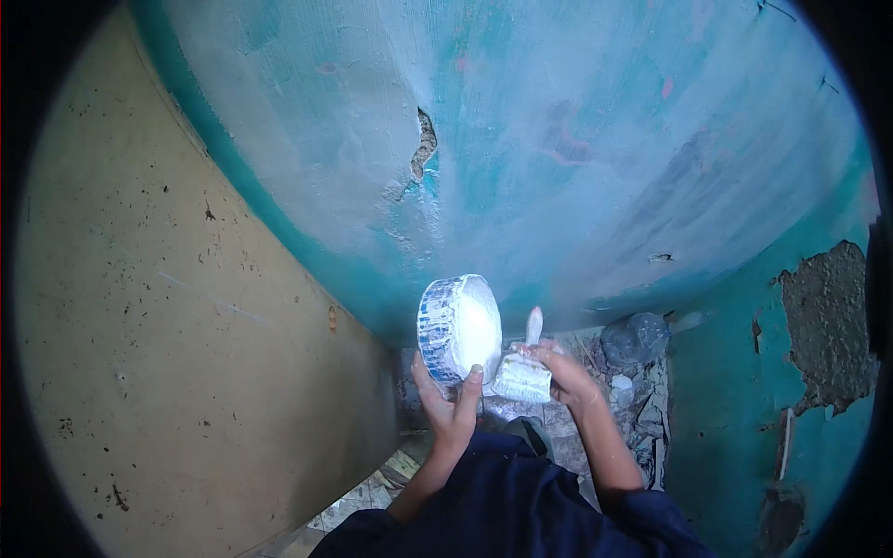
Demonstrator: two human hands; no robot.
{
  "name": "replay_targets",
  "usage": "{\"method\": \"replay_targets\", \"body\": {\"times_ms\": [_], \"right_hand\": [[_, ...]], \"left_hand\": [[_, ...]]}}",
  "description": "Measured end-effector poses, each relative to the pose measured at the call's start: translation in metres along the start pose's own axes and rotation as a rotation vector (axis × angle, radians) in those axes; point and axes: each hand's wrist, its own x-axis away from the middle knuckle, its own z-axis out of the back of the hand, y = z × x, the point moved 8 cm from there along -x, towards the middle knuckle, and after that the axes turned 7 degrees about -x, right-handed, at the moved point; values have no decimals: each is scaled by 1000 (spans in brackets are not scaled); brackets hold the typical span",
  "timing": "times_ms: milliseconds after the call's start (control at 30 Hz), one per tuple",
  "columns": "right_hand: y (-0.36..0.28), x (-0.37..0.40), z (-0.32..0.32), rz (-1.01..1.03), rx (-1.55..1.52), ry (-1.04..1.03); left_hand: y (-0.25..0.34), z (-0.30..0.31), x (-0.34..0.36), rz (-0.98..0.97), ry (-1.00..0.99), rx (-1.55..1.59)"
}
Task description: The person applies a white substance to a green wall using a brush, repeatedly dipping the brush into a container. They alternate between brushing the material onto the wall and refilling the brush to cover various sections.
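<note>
My left hand grips a round tub from below, its thumb over the near rim. The tub is tilted, its side marked blue and white, and white paint shows inside. Just to the right, my right hand is closed around a wide paintbrush. White paint coats the brush head, which points down and toward me, while the handle sticks up past my fingers. The brush is close beside the tub's rim. Ahead stands a turquoise wall streaked with whitish paint.
A tan panel spotted with dark marks rises on the left. The turquoise wall has a chipped hole, and on the right a large patch of bare plaster. A greyish rounded object and debris lie on the floor.
</note>
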Motion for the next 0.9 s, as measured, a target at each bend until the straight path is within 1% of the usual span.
{"method": "replay_targets", "body": {"times_ms": [67,100,133,200,233,267,300,333,367,400,467,500,533,600,667,700,733,767,800,833,867,900], "right_hand": [[15,5,-6,-29,-227,-43],[27,3,-1,-37,-293,-51],[31,7,-3,-32,-292,-52],[35,14,-9,-35,-624,-37],[37,17,-4,-29,-616,26],[36,17,-2,-4,-614,19],[33,17,2,31,-641,19],[27,16,5,72,-667,14],[13,20,8,153,-657,33],[-2,23,8,196,-651,13],[-42,34,15,347,-532,9],[-69,46,16,430,-537,38],[-94,53,15,468,-534,22],[-161,81,18,768,-255,104],[-234,127,6,1059,12,123],[-268,149,-5,1165,121,130],[-299,165,-8,1335,272,147],[-330,186,-20,1527,539,239],[-359,207,-36,1704,684,275],[-383,229,-58,1977,1024,376],[-412,242,-69,2016,988,352],[-431,261,-92,2257,1212,529]], "left_hand": [[-4,3,-4,12,40,28],[-7,3,-5,10,38,30],[-10,5,-6,4,52,37],[-14,6,-6,-13,62,46],[-19,6,-7,26,84,90],[-23,5,-7,61,102,138],[-20,2,-9,36,90,153],[-22,0,-10,75,108,281],[-24,-3,-12,110,120,412],[-26,-5,-14,157,125,447],[-31,-8,-16,208,100,500],[-32,-10,-17,235,89,543],[-31,-14,-18,265,78,584],[-27,-20,-19,318,83,626],[-34,-26,-21,338,93,657],[-21,-33,-26,311,79,676],[-11,-34,-22,373,114,610],[-7,-36,-18,440,153,540],[-3,-41,-19,426,150,552],[-2,-44,-19,435,180,556],[-4,-45,-16,446,212,557],[-14,-45,-15,449,222,549]]}}
